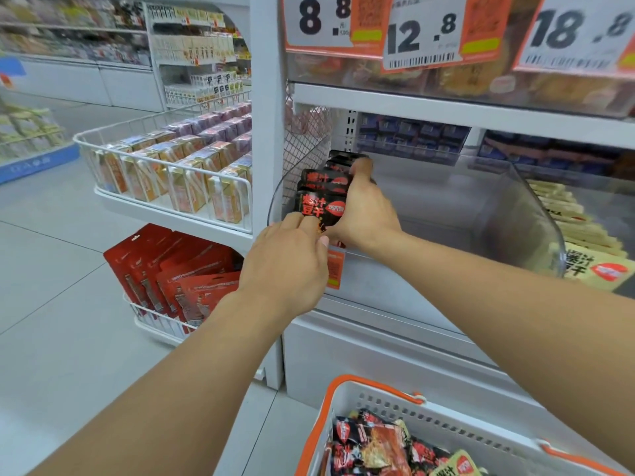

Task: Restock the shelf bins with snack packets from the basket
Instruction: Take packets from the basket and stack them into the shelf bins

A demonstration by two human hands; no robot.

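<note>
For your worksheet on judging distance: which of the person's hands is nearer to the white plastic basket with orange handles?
Left. The left hand sits lower in the frame, above the white plastic basket with orange handles; the right hand reaches higher and deeper into the clear bin.

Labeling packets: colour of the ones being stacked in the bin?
Black packets with red lettering, seen in the head view.

A shop: big price cards point(424, 32) hang over shelf bins point(446, 214), wire racks point(165, 173) hold boxed goods, and stocked aisles run behind.
</note>
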